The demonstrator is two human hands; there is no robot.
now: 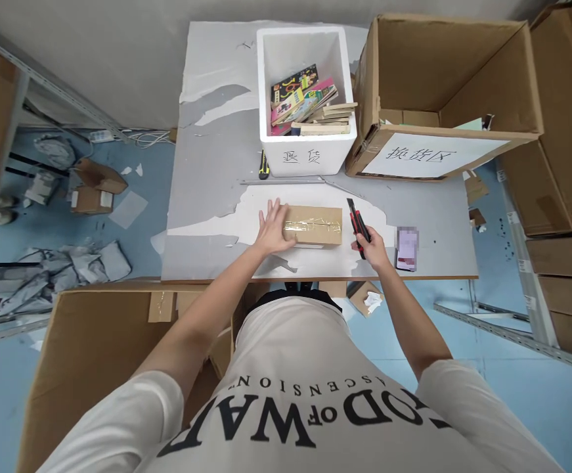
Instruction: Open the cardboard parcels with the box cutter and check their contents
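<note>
A small brown cardboard box [314, 225] with shiny clear tape along its top lies near the table's front edge. My left hand [272, 231] grips its left end, the thumb along the near side and the fingers partly spread at the far corner. To the right of the box, my right hand [373, 248] is closed around a black-and-red utility knife [357, 223]. The knife points away from me and stands apart from the box; I cannot tell how far its blade is out.
Behind the box stand a white foam bin [305, 156] of books and a large open carton [456, 156] with a paper label. A yellow-and-black cutter [264, 164] lies beside the bin. At right is a phone [406, 248]. The table [207, 197] has torn surface patches.
</note>
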